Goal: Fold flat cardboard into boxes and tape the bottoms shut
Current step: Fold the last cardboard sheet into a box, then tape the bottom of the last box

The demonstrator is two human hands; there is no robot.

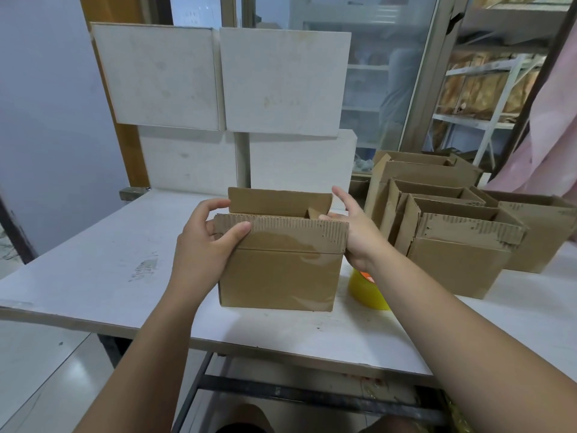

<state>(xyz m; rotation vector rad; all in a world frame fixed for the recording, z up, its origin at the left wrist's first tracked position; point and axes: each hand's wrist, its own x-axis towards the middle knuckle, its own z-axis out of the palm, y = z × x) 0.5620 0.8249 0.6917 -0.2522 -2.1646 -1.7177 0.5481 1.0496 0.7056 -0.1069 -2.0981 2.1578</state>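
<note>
A small brown cardboard box [278, 276] stands upright on the white table [93, 270], its top flaps open and clear tape shining on its front. My left hand [203, 245] grips the box's left top corner, thumb across the near flap, fingers curled over the left end. My right hand [356, 232] holds the right top corner, thumb inside the opening and fingers stretched along the far flap. A yellow roll of tape [365, 289] lies on the table just right of the box, partly hidden behind my right forearm.
Several folded brown boxes [456, 242] stand nested and crowded at the table's right end. White panels [218, 79] lean upright behind the table. Metal shelving [487, 98] stands at the far right. The table's front edge runs below my forearms.
</note>
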